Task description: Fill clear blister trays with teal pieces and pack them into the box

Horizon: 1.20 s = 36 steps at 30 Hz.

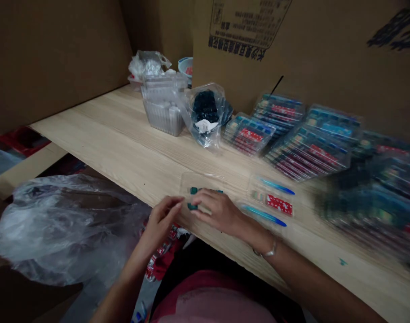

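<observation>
A shallow clear plastic tray (203,178) lies near the table's front edge, with small dark green pieces in it. One green piece (193,190) sits at its left side. My right hand (218,211) reaches over the tray, its thumb and forefinger closed around another small green piece. Left of the tray is my left hand (164,217), thumb and forefinger drawn together near its edge; whatever lies between them is hidden. To the right, a second clear tray (255,185) holds a blue pen (277,185), a red piece with white dots (279,204) and another blue pen (265,216).
Behind stand nested clear trays (162,114) and a plastic bag of dark pieces (206,110). Stacks of filled trays (309,152) line the right side, blurred. Cardboard (309,58) walls the back. A large clear plastic bag (63,229) hangs left of the table edge.
</observation>
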### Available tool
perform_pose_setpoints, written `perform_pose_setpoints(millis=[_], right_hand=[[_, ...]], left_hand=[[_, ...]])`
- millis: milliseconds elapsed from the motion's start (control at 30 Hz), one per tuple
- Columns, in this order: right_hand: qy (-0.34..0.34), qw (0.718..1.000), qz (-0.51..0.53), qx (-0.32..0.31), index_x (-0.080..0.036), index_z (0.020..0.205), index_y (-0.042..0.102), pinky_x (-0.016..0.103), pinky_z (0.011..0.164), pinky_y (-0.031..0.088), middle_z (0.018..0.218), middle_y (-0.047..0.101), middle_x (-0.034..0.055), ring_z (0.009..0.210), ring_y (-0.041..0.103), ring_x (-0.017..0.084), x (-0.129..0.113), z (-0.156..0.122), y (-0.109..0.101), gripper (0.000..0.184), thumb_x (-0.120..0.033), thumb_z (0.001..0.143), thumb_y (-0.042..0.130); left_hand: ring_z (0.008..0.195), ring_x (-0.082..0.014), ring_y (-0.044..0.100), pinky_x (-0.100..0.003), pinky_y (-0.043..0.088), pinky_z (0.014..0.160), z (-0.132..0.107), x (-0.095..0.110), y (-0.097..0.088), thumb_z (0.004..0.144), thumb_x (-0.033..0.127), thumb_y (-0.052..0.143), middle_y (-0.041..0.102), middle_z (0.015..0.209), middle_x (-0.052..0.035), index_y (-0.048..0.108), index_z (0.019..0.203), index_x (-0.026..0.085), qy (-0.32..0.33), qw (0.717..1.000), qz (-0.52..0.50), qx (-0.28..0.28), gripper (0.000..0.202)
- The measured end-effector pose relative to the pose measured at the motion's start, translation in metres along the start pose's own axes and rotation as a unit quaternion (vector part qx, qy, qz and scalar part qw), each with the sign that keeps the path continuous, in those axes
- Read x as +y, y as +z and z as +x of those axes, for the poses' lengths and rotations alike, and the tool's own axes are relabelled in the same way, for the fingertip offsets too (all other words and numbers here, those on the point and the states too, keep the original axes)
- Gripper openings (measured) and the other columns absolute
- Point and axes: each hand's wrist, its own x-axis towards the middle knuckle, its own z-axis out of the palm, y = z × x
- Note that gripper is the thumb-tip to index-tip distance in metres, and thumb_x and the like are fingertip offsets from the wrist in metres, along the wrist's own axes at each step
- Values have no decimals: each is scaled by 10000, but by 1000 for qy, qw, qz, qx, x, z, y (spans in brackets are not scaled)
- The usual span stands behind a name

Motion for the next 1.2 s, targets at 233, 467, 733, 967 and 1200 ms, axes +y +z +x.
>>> perform_pose_setpoints(millis=[233, 467, 733, 967, 1200], right_hand=[[99, 990, -72, -66, -165, 791, 598, 279, 710, 381, 802, 641, 28, 770, 573, 160, 32, 50, 19, 117, -167, 786, 714], [82, 986, -118, -87, -150, 922, 611, 311, 776, 401, 947, 647, 76, 897, 580, 206, 19, 38, 8, 158, -163, 792, 699], [143, 967, -191, -90, -177, 778, 611, 341, 747, 398, 826, 618, 57, 810, 558, 206, 11, -45, -39, 115, -122, 871, 573], [34, 968, -220, -112, -169, 877, 607, 353, 800, 427, 907, 621, 55, 871, 529, 223, -48, -67, 11, 143, -257, 812, 699], [-119, 951, -275, 77, -176, 783, 593, 323, 823, 477, 948, 665, 41, 854, 565, 166, -52, -104, 13, 143, -142, 909, 536]], left_hand=[[829, -203, 554, -350, 440, 771, 25, -16, -9, 859, 235, 516, 642, 867, -56, 676, 855, 202, 196, 924, 321, 65, 163], [878, -199, 571, -339, 470, 792, 39, -17, -5, 875, 228, 515, 622, 931, -55, 628, 973, 207, 250, 908, 334, 38, 151], [944, -220, 573, -358, 453, 815, 4, -23, -19, 881, 325, 552, 624, 1055, -78, 611, 937, 209, 300, 857, 418, 11, 141], [913, -219, 602, -329, 458, 762, -34, -44, -45, 847, 250, 614, 652, 983, -104, 581, 943, 186, 441, 743, 503, 12, 120], [748, -167, 636, -276, 499, 683, -58, -47, -41, 739, 49, 699, 658, 770, -44, 577, 813, 174, 579, 675, 455, 50, 190]])
